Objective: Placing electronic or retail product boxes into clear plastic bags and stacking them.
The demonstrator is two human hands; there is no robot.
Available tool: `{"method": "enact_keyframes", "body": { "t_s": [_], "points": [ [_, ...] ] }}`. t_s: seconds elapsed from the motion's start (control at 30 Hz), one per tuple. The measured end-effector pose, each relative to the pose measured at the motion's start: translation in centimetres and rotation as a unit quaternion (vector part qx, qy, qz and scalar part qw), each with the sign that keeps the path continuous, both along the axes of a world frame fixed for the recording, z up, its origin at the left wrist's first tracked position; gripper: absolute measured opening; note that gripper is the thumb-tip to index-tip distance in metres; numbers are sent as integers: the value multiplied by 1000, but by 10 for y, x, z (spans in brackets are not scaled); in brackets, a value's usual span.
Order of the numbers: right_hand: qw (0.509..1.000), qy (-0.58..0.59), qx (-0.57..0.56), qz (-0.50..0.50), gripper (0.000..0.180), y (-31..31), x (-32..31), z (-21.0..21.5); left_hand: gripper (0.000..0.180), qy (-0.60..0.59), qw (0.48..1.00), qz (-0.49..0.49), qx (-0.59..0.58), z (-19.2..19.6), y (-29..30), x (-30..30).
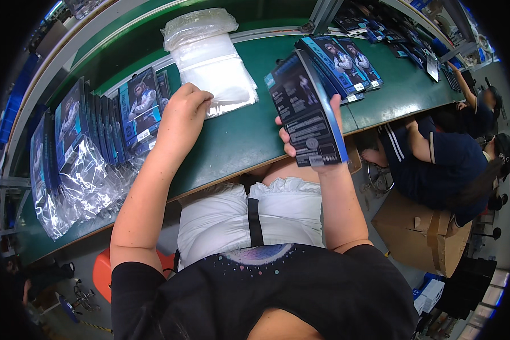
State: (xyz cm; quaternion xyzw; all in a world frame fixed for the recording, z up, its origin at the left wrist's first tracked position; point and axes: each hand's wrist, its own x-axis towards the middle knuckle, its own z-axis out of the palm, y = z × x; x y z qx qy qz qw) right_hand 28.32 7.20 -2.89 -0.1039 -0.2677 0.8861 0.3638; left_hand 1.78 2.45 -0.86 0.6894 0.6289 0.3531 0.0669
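My right hand [287, 140] holds a flat black and blue retail box [301, 116] tilted up above the table's front edge, fingers on its left side and thumb on its right. The printed back of the box faces me. My left hand [188, 109] is closed at the near edge of a stack of clear plastic bags [212, 68], thumb and fingertips pressed together on what looks like a bag's edge. The bags lie flat on the green table, with a bunched, shiny roll of plastic at their far end.
Boxes in clear plastic [96, 170] stand in a row on the left of the green table [232, 144]. More blue boxes [345, 63] lie at the right, with others beyond a metal post [325, 16]. Co-workers [445, 161] sit to the right near a cardboard carton [422, 232].
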Motion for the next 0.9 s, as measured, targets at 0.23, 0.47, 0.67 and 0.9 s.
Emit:
{"method": "enact_keyframes", "body": {
  "t_s": [0.23,0.47,0.67,0.9],
  "points": [
    [994,-95,-2,-46,45,-8,-19,-3,13,-78,997,-7,-7,0,4,-6],
    [989,-37,20,140,65,3,-53,1,12,-144,988,2,-52,10,8,-1],
    [986,-64,70,135,56,22,-59,16,16,-165,983,19,-83,-1,11,-27],
    [975,-170,114,84,70,17,-38,7,16,-293,941,37,-163,25,-3,-11]
  ]
}}
